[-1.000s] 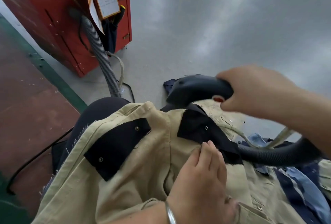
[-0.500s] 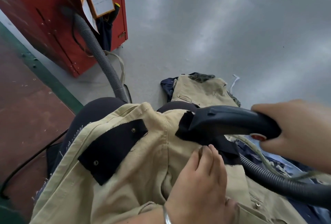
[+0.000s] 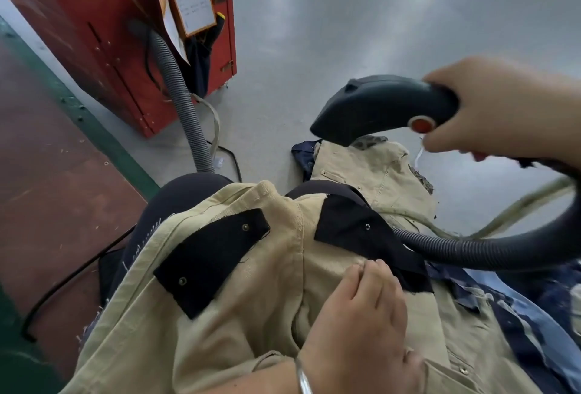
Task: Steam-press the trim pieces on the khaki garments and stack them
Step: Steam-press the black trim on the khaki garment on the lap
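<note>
From the head camera, we saw a khaki garment (image 3: 251, 315) spread across the person's lap, two black trim pieces on it: the left trim piece (image 3: 210, 261) lay flat, the right trim piece (image 3: 361, 236) beside the left hand (image 3: 361, 324). That hand rested flat on the khaki cloth, fingers relaxed and nearly straight, fingertips at the right trim's edge, holding nothing. The right hand (image 3: 503, 110) gripped the handle of a dark steam iron (image 3: 377, 107), raised clear above the garment, its grey hose (image 3: 471, 245) curving across the right trim. More khaki garments (image 3: 371, 173) lay on the grey floor (image 3: 345, 31) beyond the knees, near a red cabinet (image 3: 110, 31).
</note>
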{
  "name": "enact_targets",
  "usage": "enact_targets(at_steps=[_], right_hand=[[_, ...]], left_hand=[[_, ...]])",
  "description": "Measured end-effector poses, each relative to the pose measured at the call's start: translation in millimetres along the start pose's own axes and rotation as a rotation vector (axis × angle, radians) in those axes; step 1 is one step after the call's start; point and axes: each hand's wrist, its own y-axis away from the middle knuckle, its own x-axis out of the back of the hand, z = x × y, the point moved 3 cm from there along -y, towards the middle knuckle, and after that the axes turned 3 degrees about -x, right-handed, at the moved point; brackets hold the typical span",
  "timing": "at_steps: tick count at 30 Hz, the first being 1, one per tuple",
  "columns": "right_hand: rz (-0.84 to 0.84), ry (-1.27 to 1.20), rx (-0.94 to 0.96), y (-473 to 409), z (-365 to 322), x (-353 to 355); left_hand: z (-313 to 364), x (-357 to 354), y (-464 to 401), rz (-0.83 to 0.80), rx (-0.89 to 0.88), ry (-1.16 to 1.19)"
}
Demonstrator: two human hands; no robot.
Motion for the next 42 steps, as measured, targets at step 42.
enact_targets(at_steps=[42], right_hand=[[-0.137,-0.111,-0.033,60,76,-81]], left_hand=[[-5,-1,-5,0.248,0.048,-0.081]])
